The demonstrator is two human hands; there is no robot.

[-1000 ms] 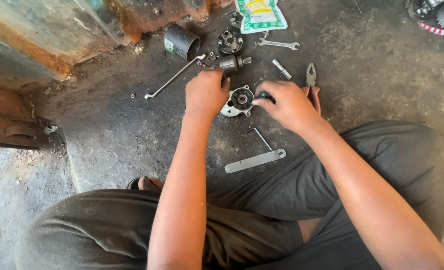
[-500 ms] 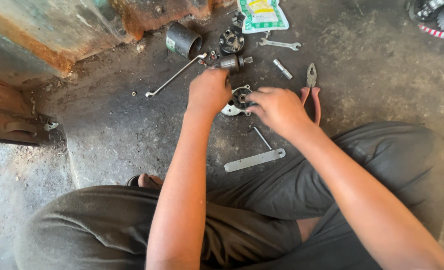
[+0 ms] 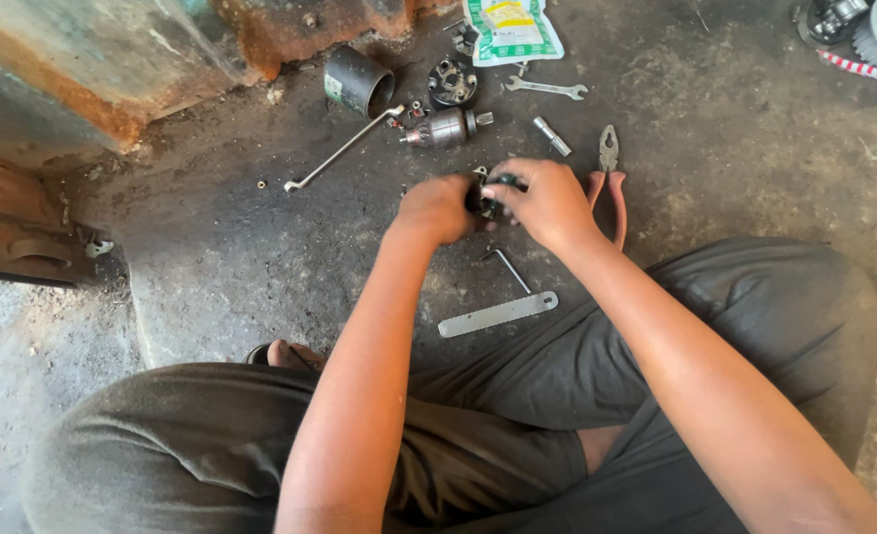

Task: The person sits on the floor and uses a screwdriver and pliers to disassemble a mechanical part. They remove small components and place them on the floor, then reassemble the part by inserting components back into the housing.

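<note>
**Both hands closed on a small dark part above the workshop floor**

The left hand (image 3: 437,206) and the right hand (image 3: 547,201) meet in the middle of the head view, fingers curled in from both sides around a small dark metal part (image 3: 490,194). Only a sliver of it shows between the knuckles, black with a pale metal edge on top; its shape is mostly hidden. The left hand grips it from the left with a closed fist, the right hand wraps over it from the right with the fingers bent down across the top. The part is held up off the floor, between the two hands, just in front of the person's knees.

Just behind the right hand lie pliers (image 3: 611,173) with red handles, partly covered by the wrist. Below the hands a thin L-shaped key (image 3: 508,269) rests on the concrete floor (image 3: 735,158), and just beside it, nearer the legs, a flat metal strip (image 3: 498,314).

Further out, a cylindrical metal armature piece (image 3: 445,128) lies on its side, with a round black housing (image 3: 452,81) behind it and a dark open cylinder (image 3: 358,81) to its left. A long bent wrench (image 3: 340,151) runs from that cylinder towards the left. A small spanner (image 3: 546,89) sits near a green and white packet (image 3: 511,28) at the top edge, and a short socket bit (image 3: 551,136) lies just below the spanner.
</note>
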